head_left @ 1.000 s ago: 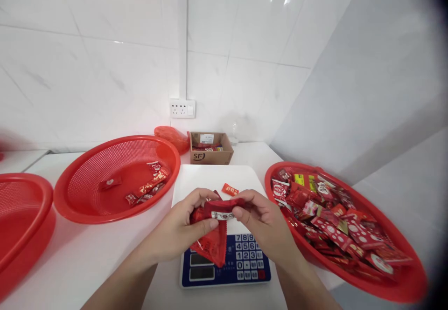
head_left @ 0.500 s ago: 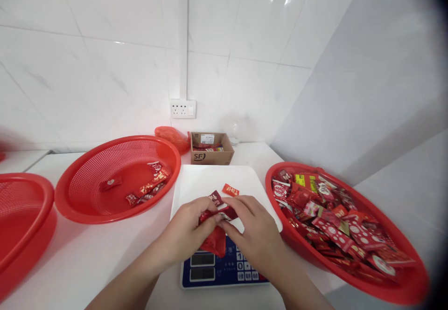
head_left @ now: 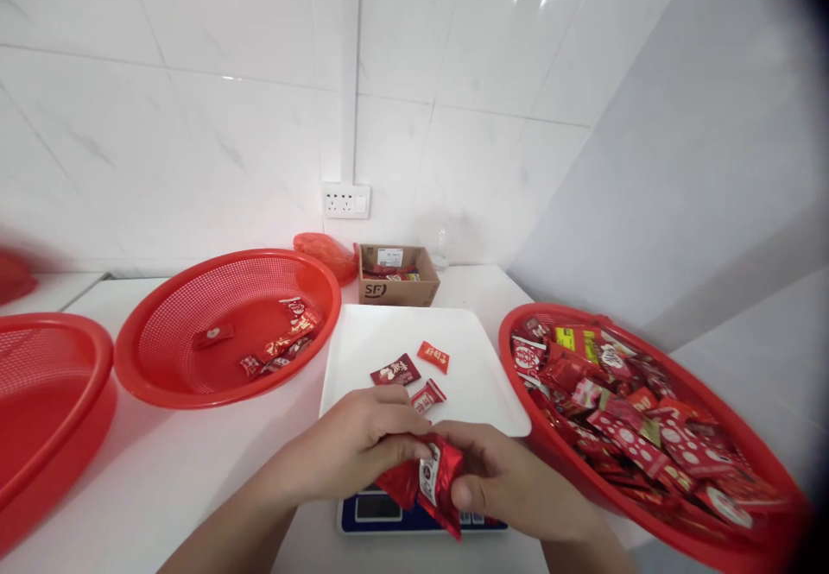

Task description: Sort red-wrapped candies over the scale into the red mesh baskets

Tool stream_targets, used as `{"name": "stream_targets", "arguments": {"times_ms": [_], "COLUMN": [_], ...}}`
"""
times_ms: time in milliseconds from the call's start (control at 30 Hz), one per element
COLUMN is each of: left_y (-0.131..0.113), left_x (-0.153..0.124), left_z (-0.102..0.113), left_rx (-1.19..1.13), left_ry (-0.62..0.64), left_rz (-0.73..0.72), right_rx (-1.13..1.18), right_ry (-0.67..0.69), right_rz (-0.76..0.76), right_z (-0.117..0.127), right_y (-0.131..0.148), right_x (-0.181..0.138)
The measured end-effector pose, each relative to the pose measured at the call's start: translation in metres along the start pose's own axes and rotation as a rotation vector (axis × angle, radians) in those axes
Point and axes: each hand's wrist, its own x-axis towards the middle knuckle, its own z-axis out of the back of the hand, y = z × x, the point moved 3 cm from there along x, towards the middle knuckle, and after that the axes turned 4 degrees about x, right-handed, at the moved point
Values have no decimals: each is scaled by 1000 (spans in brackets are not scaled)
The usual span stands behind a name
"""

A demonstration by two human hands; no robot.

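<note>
Both hands are closed on shiny red snack packets over the front of a white weighing scale (head_left: 472, 393). My left hand (head_left: 366, 444) pinches the top of a red snack packet (head_left: 431, 475) with a white label. Around the same packet's right side curls my right hand (head_left: 511, 479). Another red wrapper shows under my left fingers, partly hidden. On the scale's pan lie a dark red packet (head_left: 395, 371), a small orange-red packet (head_left: 433, 356) and a red packet (head_left: 428, 396) just beyond my fingers. The blue keypad is mostly covered.
To the right stands a red basket (head_left: 794, 505) heaped with snack packets. A red basket (head_left: 155, 388) on the left holds several packets, beside another red basket (head_left: 58, 332). Behind the scale are a cardboard box (head_left: 398, 292) and a red plastic bag (head_left: 327, 250).
My hands have moved down and slightly right, toward the scale's front edge. The packets on the pan are now more exposed, and the white-labelled packet shows between my hands.
</note>
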Motion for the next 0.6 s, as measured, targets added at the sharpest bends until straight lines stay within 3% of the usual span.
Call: {"name": "stream_targets", "arguments": {"times_ms": [233, 433, 600], "left_y": [1, -2, 0], "left_x": [1, -1, 1], "left_z": [-2, -1, 2], "left_rx": [-31, -125, -148], "left_ry": [-3, 69, -56], "left_rz": [8, 7, 51], "right_rx": [62, 57, -46], "right_ry": [-21, 41, -136], "right_rz": [-7, -44, 75], "right_z": [-6, -5, -1], "right_y": [-2, -8, -5], "right_x": [2, -2, -4]}}
